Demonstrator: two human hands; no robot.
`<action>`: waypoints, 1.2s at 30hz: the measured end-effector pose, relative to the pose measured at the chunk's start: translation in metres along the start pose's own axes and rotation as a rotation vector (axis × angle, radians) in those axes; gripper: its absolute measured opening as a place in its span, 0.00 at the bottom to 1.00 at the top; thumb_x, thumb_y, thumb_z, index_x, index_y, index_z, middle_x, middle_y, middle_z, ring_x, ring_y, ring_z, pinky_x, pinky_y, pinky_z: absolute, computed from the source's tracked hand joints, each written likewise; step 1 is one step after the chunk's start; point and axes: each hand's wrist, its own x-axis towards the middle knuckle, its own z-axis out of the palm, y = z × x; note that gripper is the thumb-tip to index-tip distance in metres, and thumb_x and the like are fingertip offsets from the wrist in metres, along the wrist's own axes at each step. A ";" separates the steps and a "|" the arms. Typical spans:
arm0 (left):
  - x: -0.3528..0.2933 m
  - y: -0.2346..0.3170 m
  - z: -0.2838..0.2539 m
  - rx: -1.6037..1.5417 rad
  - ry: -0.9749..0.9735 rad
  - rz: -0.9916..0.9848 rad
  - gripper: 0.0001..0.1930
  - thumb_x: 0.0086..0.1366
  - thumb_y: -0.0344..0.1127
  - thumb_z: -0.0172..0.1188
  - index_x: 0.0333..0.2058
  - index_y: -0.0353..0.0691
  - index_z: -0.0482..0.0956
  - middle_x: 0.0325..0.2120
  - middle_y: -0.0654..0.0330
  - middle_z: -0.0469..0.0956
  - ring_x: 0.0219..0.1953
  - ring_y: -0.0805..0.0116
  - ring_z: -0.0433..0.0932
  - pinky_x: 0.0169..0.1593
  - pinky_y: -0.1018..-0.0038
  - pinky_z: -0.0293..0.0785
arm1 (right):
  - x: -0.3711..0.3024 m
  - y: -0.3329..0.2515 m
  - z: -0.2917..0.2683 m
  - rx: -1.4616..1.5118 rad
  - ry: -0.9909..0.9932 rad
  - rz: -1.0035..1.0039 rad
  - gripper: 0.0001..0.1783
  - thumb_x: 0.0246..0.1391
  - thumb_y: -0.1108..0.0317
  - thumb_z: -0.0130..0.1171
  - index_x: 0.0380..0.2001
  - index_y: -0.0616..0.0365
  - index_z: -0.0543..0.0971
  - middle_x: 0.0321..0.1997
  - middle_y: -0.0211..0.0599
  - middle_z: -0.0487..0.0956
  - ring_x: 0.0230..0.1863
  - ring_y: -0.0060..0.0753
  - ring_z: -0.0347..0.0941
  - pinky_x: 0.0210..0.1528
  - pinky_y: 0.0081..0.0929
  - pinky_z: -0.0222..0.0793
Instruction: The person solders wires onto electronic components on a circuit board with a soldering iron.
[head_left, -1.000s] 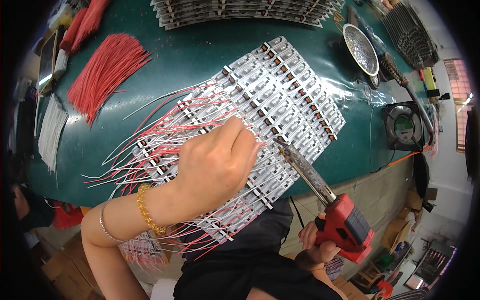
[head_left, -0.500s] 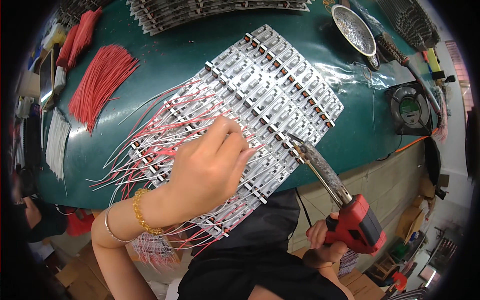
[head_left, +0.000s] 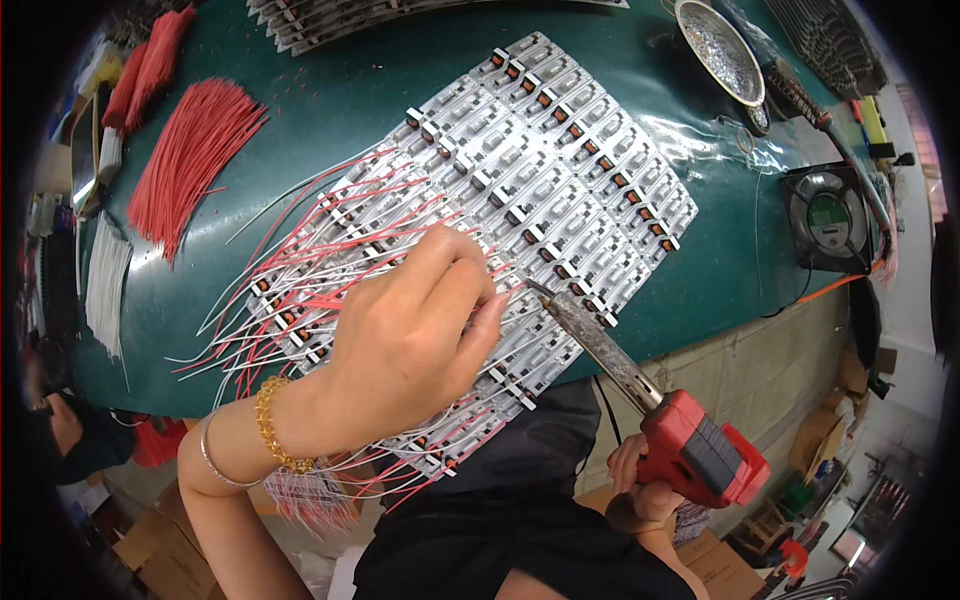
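My left hand (head_left: 410,325) is closed in a pinch over a panel of white circuit boards (head_left: 505,150). A short red wire end (head_left: 515,287) sticks out from its fingertips. My right hand (head_left: 645,490) grips a red and black soldering gun (head_left: 700,450) by its handle. The gun's dark tip lies just beside that wire end, over the boards; whether it touches cannot be made out. Many red and white wires (head_left: 300,270) trail leftward off the panel, some passing beneath my left hand and wrist. The panel rests at an angle on a green table mat (head_left: 330,100).
Bundles of red wires (head_left: 190,165) and white wires (head_left: 107,290) lie at the left. More stacked boards (head_left: 400,20) stand at the far edge. At the right are an oval metal dish (head_left: 718,50) and a small black fan (head_left: 825,217). Cardboard boxes (head_left: 165,550) sit below the table.
The soldering gun's tip has moved left and slightly down, from over the boards to beside the wire end at my left fingertips. My left hand stays nearly in place.
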 end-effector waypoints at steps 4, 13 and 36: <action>0.000 0.000 0.000 0.003 -0.008 -0.005 0.07 0.50 0.24 0.60 0.25 0.34 0.69 0.27 0.57 0.68 0.19 0.63 0.71 0.20 0.72 0.67 | 0.000 0.021 -0.009 -0.016 -0.054 -0.172 0.42 0.40 0.32 0.56 0.41 0.62 0.68 0.09 0.24 0.63 0.11 0.23 0.62 0.19 0.22 0.61; 0.000 0.000 0.001 -0.004 -0.010 0.000 0.06 0.51 0.26 0.59 0.24 0.34 0.69 0.27 0.57 0.68 0.20 0.64 0.72 0.21 0.72 0.67 | 0.001 0.010 -0.003 0.134 -0.043 -0.133 0.46 0.42 0.33 0.55 0.52 0.65 0.66 0.09 0.23 0.63 0.11 0.22 0.61 0.20 0.22 0.61; 0.008 0.006 -0.015 -0.123 -0.080 -0.021 0.06 0.48 0.21 0.60 0.25 0.34 0.71 0.28 0.56 0.69 0.24 0.62 0.72 0.26 0.73 0.69 | 0.020 -0.023 0.021 0.398 0.034 -0.090 0.48 0.44 0.32 0.53 0.52 0.66 0.64 0.07 0.21 0.60 0.09 0.20 0.58 0.17 0.20 0.58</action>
